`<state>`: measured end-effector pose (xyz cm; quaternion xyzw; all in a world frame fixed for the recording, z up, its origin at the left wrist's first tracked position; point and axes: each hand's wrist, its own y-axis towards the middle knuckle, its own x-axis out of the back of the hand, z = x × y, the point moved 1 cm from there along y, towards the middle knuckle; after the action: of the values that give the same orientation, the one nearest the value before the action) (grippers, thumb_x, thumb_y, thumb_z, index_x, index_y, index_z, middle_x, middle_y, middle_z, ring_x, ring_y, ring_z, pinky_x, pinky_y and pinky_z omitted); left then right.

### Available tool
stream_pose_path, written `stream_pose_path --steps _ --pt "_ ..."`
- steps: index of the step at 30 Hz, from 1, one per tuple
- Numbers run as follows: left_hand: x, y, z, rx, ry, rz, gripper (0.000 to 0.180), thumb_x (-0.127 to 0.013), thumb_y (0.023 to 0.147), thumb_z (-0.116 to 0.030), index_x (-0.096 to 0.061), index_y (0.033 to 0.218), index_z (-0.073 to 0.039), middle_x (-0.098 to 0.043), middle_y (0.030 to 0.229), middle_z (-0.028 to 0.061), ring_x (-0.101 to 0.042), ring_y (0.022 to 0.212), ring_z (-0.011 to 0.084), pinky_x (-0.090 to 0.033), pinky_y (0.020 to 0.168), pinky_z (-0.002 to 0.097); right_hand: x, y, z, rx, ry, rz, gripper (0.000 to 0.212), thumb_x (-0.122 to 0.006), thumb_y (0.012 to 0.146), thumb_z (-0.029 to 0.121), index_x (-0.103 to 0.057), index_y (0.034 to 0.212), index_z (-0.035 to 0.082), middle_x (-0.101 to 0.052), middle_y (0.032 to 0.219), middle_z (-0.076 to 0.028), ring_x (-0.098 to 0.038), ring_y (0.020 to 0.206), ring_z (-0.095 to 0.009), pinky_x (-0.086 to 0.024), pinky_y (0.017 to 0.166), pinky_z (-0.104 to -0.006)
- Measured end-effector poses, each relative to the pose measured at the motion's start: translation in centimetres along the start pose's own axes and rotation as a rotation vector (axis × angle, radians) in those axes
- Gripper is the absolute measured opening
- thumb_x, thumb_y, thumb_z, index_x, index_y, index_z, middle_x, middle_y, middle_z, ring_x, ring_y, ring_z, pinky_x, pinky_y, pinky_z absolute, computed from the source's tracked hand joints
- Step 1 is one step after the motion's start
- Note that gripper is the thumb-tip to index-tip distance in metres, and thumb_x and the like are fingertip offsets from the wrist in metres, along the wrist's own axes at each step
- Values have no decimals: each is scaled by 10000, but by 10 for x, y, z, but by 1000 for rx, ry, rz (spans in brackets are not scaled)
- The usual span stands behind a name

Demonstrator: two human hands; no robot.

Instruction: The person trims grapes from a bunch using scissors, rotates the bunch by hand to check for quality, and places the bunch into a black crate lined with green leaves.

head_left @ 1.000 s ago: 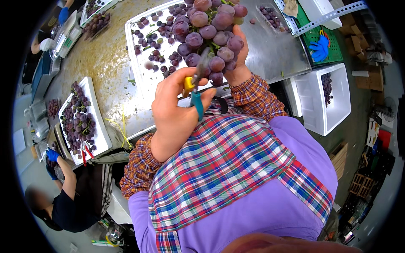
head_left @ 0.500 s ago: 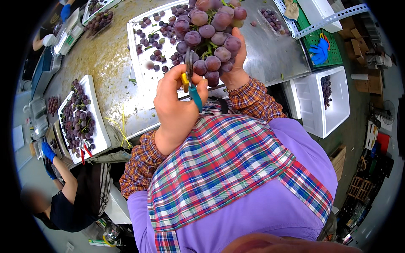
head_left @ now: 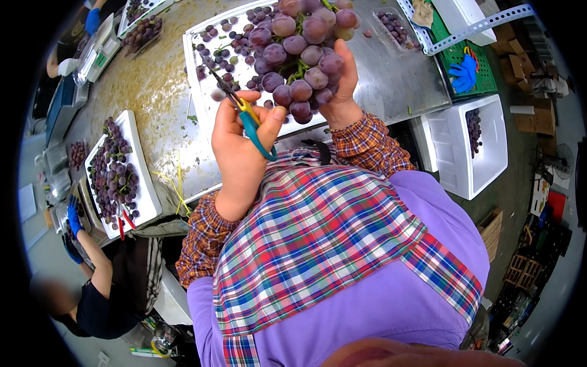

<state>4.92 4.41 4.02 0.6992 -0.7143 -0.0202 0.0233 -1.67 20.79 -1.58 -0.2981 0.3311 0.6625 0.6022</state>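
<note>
A large bunch of purple grapes [head_left: 295,44] hangs over a white tray [head_left: 211,131], held up from its right side by my right hand [head_left: 343,92]. Its far end runs out of the picture at the top, and most of my right fingers are hidden behind the fruit. To the left of the bunch, apart from it, my left hand [head_left: 237,147] grips small scissors [head_left: 251,129] with teal and yellow handles. Their dark blades point up and to the left. Loose grapes and small clusters [head_left: 227,61] lie in the tray below.
Another white tray [head_left: 145,189] at the left holds grape bunches [head_left: 114,174] and red-handled snips [head_left: 127,221]. Clear punnets of grapes [head_left: 394,27] sit at far right and far left. A white foam box [head_left: 446,147] stands right. A blue-gloved co-worker [head_left: 92,269] works at lower left.
My left hand has drawn the scissors left, away from the bunch, and their blades have swung from upright to up-left. The grape bunch has shifted slightly left in my right hand.
</note>
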Motion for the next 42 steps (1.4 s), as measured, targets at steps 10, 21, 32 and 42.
stream_pose_path --steps 10,21,32,42 --pt "43 18 22 -22 200 -146 425 -654 838 -33 -507 1237 -16 -617 925 26 -571 741 82 -471 662 208 9 -2 -4 -61 3 -55 604 -445 918 521 -457 1315 65 -564 1224 -99 -566 1106 -239 -457 962 -388" --pt "45 32 6 131 -280 -83 526 -561 904 -170 -331 1351 -16 -520 1256 189 -504 1210 346 -502 899 507 -1 -11 -14 -80 -36 -8 590 -495 925 450 -397 1368 71 -559 1241 -95 -570 1122 -220 -457 979 -370" --pt "20 29 5 -66 -142 -125 592 -602 932 -169 -275 1404 -29 -515 1268 127 -506 1003 130 -424 832 244 -20 -18 -23 -104 -1 161 701 -587 891 335 -224 1446 109 -400 1382 -129 -455 1266 -250 -423 1031 -392" --pt "16 22 10 -181 -147 -100 734 -691 858 -137 -227 1418 -39 -453 1296 151 -485 1174 221 -440 970 330 -17 -21 -34 -71 -42 178 690 -596 883 258 -227 1451 130 -401 1375 -114 -438 1262 -245 -395 1038 -383"
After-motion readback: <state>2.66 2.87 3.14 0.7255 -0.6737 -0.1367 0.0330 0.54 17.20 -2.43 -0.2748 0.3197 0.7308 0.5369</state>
